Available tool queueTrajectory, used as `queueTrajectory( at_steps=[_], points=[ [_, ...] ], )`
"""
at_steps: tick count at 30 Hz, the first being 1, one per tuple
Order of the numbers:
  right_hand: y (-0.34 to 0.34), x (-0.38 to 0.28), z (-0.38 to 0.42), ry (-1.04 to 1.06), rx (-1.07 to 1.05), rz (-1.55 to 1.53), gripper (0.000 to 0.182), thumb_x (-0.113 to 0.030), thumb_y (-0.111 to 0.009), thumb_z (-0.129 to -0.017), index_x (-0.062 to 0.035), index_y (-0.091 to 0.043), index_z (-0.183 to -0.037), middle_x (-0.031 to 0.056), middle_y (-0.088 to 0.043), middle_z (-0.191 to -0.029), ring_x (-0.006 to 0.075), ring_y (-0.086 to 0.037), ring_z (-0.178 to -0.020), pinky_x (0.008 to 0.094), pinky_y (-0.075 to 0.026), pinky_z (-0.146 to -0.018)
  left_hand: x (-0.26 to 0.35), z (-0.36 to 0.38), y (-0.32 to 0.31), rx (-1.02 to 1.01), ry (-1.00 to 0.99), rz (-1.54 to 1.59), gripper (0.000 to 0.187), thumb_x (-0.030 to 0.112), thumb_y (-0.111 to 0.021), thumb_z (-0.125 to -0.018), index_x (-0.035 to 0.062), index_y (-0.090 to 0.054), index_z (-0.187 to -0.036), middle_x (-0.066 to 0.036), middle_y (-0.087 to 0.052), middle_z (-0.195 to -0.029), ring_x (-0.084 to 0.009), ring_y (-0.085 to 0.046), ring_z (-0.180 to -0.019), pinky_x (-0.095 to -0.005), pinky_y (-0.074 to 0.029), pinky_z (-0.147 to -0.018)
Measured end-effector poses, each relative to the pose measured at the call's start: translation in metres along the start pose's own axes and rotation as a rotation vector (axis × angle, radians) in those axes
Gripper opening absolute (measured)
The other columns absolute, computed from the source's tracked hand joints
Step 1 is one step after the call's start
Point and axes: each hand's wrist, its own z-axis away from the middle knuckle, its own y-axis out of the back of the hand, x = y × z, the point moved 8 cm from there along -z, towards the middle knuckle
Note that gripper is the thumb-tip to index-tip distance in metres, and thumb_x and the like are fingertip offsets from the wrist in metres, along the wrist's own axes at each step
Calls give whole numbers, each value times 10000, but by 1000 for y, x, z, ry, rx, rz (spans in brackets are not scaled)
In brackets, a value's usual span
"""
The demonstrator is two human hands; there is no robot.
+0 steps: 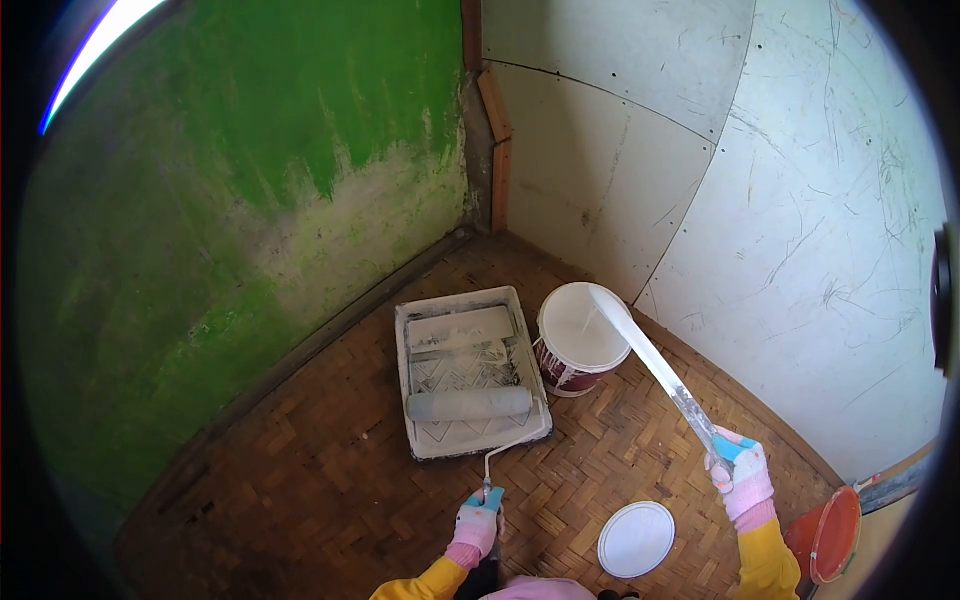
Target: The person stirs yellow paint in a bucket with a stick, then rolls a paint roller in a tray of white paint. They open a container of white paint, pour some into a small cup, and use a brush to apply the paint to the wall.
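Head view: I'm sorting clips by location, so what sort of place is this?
Probably the corner of a room set up for painting. What suggests it: the patchy green wall, the open bucket with white, paint-like contents, and the roller lying in a tray.

Through my remote feed I see the left hand [478,525] in a pale pink-and-white fabric glove, with a light-blue patch [488,499] toward its fingers and a deeper pink cuff [463,556] at the wrist. The right hand [745,480] wears a matching glove, with its own blue area [730,446] and pink wristband [755,516]. I make out mustard-yellow fabric sleeves [767,560] on both arms, and pale pink cloth [540,590] over the body between them.
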Motion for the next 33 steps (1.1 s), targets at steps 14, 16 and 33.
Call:
queueTrajectory(
  at_steps=[14,16,33],
  points=[
    [-8,-5,5,7,-26,-24,319,-108,-499,-860,50,-536,-1135,76,-546,-571,71,-414,-368,199,-259,-308,59,40,-28,-62,-34,57,203,203,-560,-861,60,-491,-734,-14,-446,-545,-106,-418,-371,-251,-341,-330],
    [-7,-5,7,11,-14,-7,316,-124,-510,-852,44,-547,-1117,77,-549,-571,75,-412,-364,199,-262,-314,60,42,-31,-49,-21,65,210,204,-559,-862,57,-491,-729,-14,-448,-547,-104,-420,-371,-252,-343,-329],
    [-6,-16,17,32,17,22,312,-137,-510,-845,39,-562,-1097,78,-551,-573,72,-408,-362,192,-261,-322,9,4,-17,-46,47,-29,191,224,-565,-856,73,-490,-767,-14,-466,-562,-119,-439,-380,-256,-358,-341]
  ],
)
